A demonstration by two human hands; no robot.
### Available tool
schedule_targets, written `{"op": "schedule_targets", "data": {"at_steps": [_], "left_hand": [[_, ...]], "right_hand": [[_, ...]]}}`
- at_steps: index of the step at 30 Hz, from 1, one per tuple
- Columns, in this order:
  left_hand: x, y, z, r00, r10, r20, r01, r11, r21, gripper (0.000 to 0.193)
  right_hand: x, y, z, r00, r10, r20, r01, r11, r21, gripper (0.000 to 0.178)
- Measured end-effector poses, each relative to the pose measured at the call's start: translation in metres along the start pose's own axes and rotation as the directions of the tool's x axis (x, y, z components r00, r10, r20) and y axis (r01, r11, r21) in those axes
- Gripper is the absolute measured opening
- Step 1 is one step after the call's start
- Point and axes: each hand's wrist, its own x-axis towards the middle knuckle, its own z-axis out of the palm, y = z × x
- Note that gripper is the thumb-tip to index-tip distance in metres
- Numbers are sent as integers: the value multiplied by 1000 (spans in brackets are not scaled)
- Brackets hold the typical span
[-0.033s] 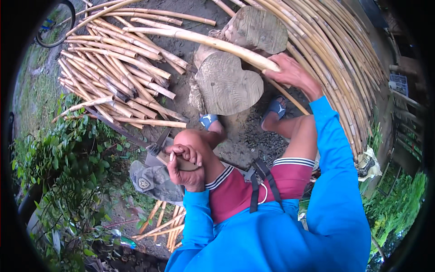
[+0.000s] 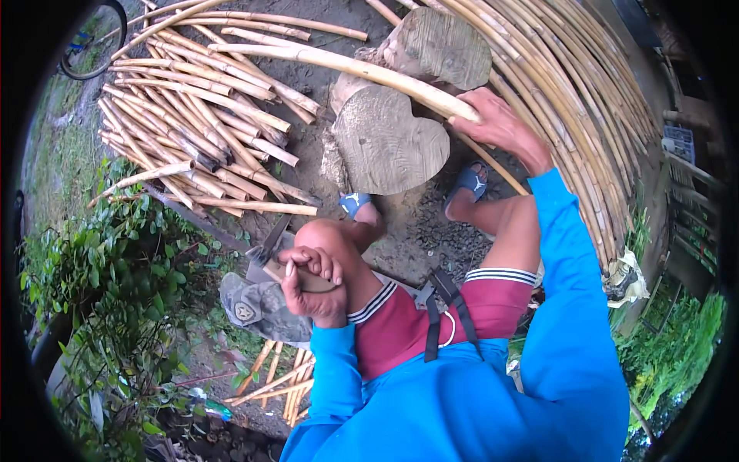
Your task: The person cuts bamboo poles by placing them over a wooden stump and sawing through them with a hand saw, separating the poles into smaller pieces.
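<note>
My right hand (image 2: pixel 500 127) is wrapped round the near end of a pale bamboo pole (image 2: pixel 346 64). The pole runs to the upper left, just above a heart-shaped log stump (image 2: pixel 389 142) and below a second log (image 2: pixel 443 48). Beside my bent left knee, my left hand (image 2: pixel 313 286) grips the wooden handle of a machete-like tool (image 2: pixel 202 219). Its long dark blade points up and left, over the leaves toward the bamboo pile; the blade's exact shape is hard to make out.
Cut bamboo pieces (image 2: pixel 192 115) lie heaped at the upper left. Long bamboo poles (image 2: pixel 570 100) line the right side. A camouflage cap (image 2: pixel 265 308) rests by my left thigh, with leafy plants (image 2: pixel 115 285) farther left. More short pieces (image 2: pixel 285 389) lie behind my left arm.
</note>
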Motion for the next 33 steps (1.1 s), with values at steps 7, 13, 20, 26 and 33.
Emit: {"op": "schedule_targets", "data": {"at_steps": [7, 13, 20, 26, 33], "left_hand": [[-3, 22, -9, 998, 23, -59, -25, 999, -24, 24], [-5, 18, -8, 999, -25, -38, 25, 1000, 12, 29], [-11, 12, 0, 995, -95, -34, 96, 995, 37, 32], [-13, 10, -1, 991, -133, -32, 133, 991, 17, 32], [-16, 10, 0, 989, -146, -35, 147, 989, 18, 33]], "right_hand": [[-26, -37, -31, 961, 243, 134, -269, 935, 231, 56], [-27, 3, -32, 955, 197, 224, -273, 879, 391, 49], [-19, 1, -23, 928, 228, 294, -333, 861, 384, 48], [2, 5, -22, 878, 182, 443, -366, 852, 374, 55], [15, -1, -10, 841, 273, 467, -444, 842, 307, 53]]}}
